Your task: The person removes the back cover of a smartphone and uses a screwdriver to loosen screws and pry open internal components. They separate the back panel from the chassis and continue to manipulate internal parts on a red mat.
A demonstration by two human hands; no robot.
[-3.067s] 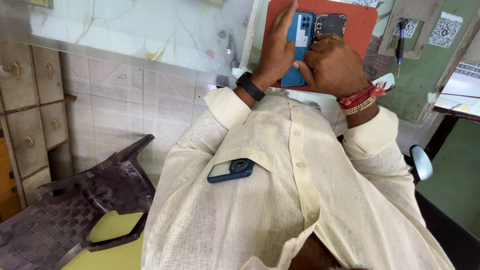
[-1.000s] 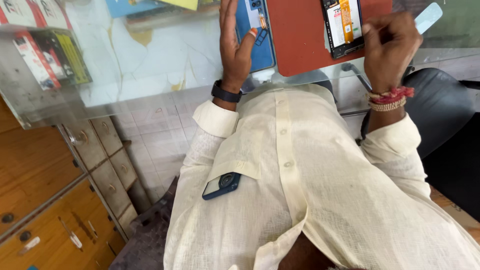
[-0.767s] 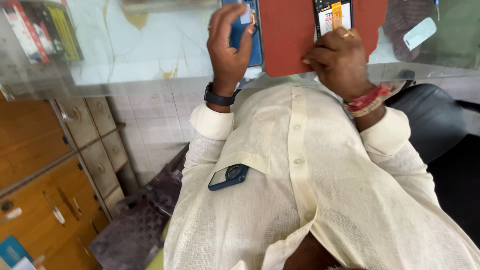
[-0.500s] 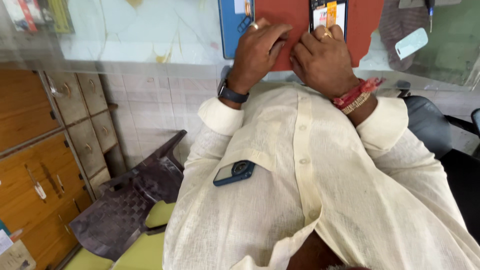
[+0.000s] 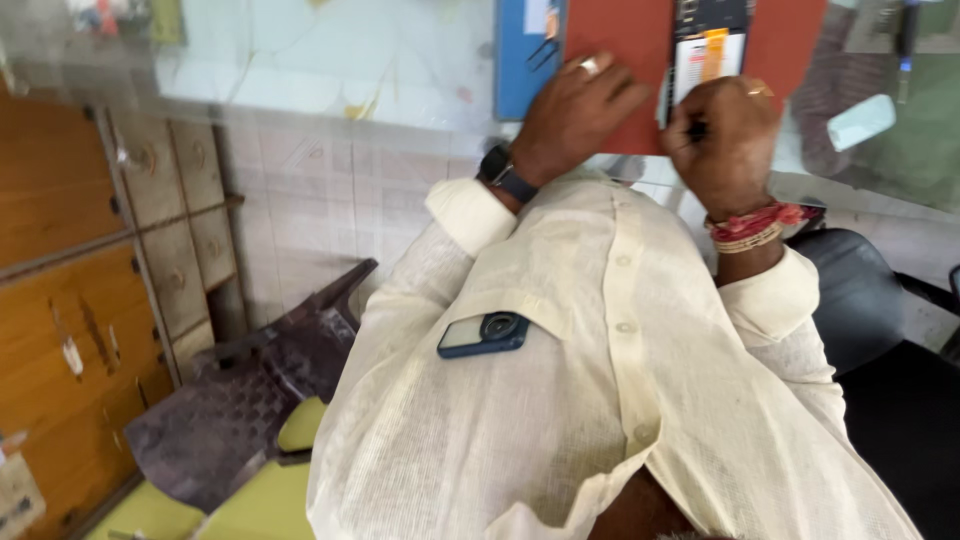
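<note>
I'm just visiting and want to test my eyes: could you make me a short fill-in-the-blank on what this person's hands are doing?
1. The left hand lies flat on a ____ mat.
2. The opened phone on the mat lies nearest the ____ hand.
3. A phone in a blue case sticks out of the shirt ____.

Missing words: red; right; pocket

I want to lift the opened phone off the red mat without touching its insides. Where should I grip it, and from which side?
Judging by its pose, grip the opened phone by its two long side edges, coming from above. It lies flat on the red mat with its innards facing up, so only the rim is safe. The right hand crowds its near end and the left hand lies to its left, so take the middle.
</note>
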